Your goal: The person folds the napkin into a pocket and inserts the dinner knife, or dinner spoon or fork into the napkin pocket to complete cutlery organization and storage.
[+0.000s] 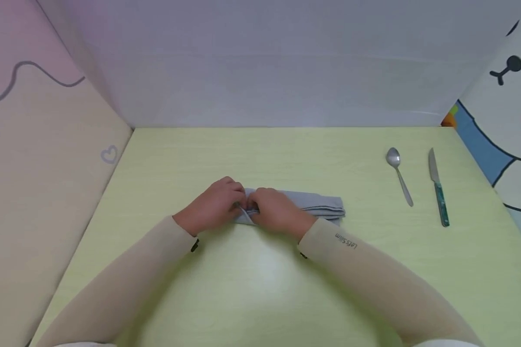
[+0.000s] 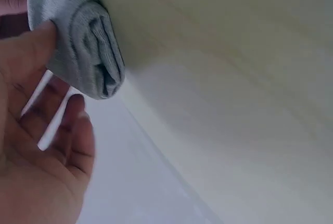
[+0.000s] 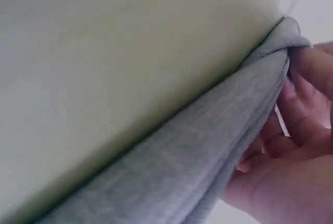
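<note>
A grey cloth, folded into a long flat strip, lies on the table. My left hand grips its left end between thumb and fingers. Close beside it, my right hand pinches the same strip, with a fold standing up between the two hands. In the left wrist view, the cloth's end shows several rolled layers, and the thumb of the left hand lies against it. From the right wrist, the cloth stretches away lengthwise; the thumb of the right hand presses into a turned-over part.
On the right side of the pale yellow-green table lie a metal spoon and a knife with a green handle. A plain white wall stands behind, and printed panels flank both sides.
</note>
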`<state>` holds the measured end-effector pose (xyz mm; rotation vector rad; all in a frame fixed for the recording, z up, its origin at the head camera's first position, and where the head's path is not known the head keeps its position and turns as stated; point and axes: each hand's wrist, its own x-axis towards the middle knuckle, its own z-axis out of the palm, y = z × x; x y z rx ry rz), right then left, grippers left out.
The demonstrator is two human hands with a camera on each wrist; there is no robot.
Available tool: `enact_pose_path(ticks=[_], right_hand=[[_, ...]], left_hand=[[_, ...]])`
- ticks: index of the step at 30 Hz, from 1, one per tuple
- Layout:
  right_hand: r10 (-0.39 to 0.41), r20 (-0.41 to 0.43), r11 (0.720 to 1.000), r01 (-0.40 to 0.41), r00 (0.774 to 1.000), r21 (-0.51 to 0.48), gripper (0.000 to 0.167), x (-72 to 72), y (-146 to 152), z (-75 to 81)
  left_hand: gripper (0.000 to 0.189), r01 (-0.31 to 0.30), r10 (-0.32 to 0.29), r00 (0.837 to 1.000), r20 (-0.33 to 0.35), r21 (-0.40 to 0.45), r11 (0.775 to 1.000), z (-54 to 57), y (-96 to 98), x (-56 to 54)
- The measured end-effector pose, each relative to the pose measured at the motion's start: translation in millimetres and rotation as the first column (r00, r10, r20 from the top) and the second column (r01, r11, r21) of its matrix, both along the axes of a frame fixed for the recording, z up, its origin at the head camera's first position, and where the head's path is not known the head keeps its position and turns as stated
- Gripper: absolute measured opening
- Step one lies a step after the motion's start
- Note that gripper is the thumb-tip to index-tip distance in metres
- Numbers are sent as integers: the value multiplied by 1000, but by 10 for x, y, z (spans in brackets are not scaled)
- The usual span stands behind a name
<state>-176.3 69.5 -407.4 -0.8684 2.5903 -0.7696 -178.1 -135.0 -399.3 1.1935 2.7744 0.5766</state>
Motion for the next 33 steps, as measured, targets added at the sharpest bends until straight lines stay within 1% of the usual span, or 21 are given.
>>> enact_pose_path(ticks=[1,2,4,5,7,10,12,15,17,19,22,24,25,28,31,33], right_hand=[[-8,-23,1000,8,1000,19,5,14,-14,1],[-18,-27,999,19,999,35,6,29,-27,1],[-36,-35,997,38,999,64,10,53,-43,-12],[-44,-39,996,47,998,79,12,63,-48,-14],[-50,-54,992,55,997,114,13,80,-58,-9],[-55,-85,986,68,995,154,12,100,-73,12],[-71,-77,986,82,994,145,11,109,-81,33],[-105,-8,991,106,994,82,12,109,-82,37],[-114,41,993,112,993,47,15,106,-83,32],[-111,72,993,109,991,41,16,108,-83,29],[-108,83,993,104,991,56,16,118,-81,42],[-108,51,991,104,993,79,16,129,-74,58],[-105,25,990,102,994,97,16,134,-73,72],[-82,-65,982,91,995,167,16,144,-67,96],[-43,-128,967,73,991,243,19,144,-69,89],[-21,-156,961,63,988,269,19,140,-73,61]], left_hand=[[18,27,-27,1000,-6,4,1000,-16,-2,-28],[18,47,-47,999,-2,15,999,-30,-1,-53],[20,70,-71,997,38,40,997,-70,0,-108],[22,72,-75,995,70,51,996,-86,-2,-131],[26,57,-67,988,142,69,996,-110,-13,-171],[28,12,-30,971,237,75,997,-110,-40,-202],[28,-11,-9,958,287,69,998,-94,-51,-213],[25,-28,13,944,329,39,999,-78,-49,-232],[23,-28,20,940,340,19,999,-66,-36,-244],[22,-30,28,939,342,1,1000,-51,-21,-254],[23,-27,28,939,341,-8,1000,-46,4,-268],[24,-25,25,939,343,-2,1000,-62,24,-277],[24,-24,21,938,347,4,1000,-67,33,-276],[25,-28,23,941,338,11,1000,-81,69,-262],[24,-40,43,953,299,-15,999,-66,107,-218],[23,-56,67,962,264,-49,997,-50,128,-182]])
